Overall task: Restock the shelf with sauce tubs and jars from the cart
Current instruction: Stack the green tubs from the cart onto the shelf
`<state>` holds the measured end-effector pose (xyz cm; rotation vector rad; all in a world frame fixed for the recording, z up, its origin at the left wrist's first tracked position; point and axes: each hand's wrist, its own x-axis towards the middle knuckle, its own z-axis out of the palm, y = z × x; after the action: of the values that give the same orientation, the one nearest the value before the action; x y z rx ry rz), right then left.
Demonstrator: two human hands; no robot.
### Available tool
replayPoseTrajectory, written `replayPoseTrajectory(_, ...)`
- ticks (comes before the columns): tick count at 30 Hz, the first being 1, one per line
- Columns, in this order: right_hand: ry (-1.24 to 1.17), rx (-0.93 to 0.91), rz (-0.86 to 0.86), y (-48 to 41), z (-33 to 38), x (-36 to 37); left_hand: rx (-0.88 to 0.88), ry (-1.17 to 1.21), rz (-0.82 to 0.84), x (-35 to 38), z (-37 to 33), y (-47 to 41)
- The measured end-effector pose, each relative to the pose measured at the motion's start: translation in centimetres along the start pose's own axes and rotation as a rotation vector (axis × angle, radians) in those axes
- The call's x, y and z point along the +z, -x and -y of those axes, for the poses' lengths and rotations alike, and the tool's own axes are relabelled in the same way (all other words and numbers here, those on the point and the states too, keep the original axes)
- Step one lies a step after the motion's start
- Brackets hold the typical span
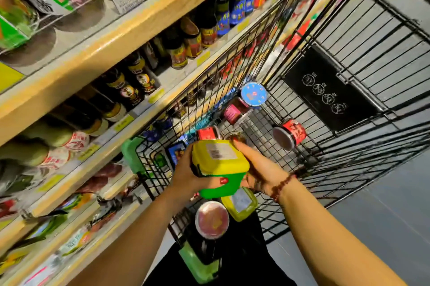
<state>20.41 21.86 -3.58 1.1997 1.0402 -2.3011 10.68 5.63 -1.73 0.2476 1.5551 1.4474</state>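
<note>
Left hand point(186, 175) and right hand point(258, 169), fingers curled, grip yellow-lidded sauce tub point(220, 162) over cart point(384, 36); shelf point(130, 36) lies left, nearer left hand.

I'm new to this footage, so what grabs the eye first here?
The square green tub with a yellow lid, held by the left hand and right hand above the black wire cart. Next, the red-labelled jar lying on its side in the cart, and the jar-lined wooden shelf at left.

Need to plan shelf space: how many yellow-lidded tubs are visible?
2. One tub is held between left hand and right hand above the cart; the second tub lies just beneath it. Others may be hidden.
</note>
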Motion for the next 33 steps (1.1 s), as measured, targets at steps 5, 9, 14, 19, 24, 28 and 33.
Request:
replayPoseTrajectory(5,0.178,0.001,-0.395,-3.3,-3.9,-4.4,-0.038,0.138,-0.272,-2.9,2.5,0.2)
replayPoseTrajectory(9,0.579,0.067,-0.532,-5.3,-6.8,-6.0,-0.033,0.173,-0.393,-4.9,3.5,0.8)
replayPoseTrajectory(14,0.986,0.349,-0.421,-8.2,-8.7,-6.8,-0.055,0.281,-0.492,-4.8,4.4,1.1)
replayPoseTrajectory(19,0.878,0.426,-0.365,-10.0,-9.3,-8.4,-0.062,0.324,-0.548,-3.9,4.9,0.9)
replayPoseTrajectory(24,0.697,0.463,-0.366,-10.4,-10.8,-9.7,-0.055,0.379,-0.591,-3.5,6.0,0.7)
replayPoseTrajectory(28,0.532,0.505,-0.346,-11.6,-12.4,-11.4,-0.019,0.394,-0.592,-3.4,6.4,0.6)
replayPoseTrajectory(33,0.393,0.486,-0.223,-13.6,-15.4,-13.3,0.001,0.391,-0.574,-3.4,6.2,1.1)
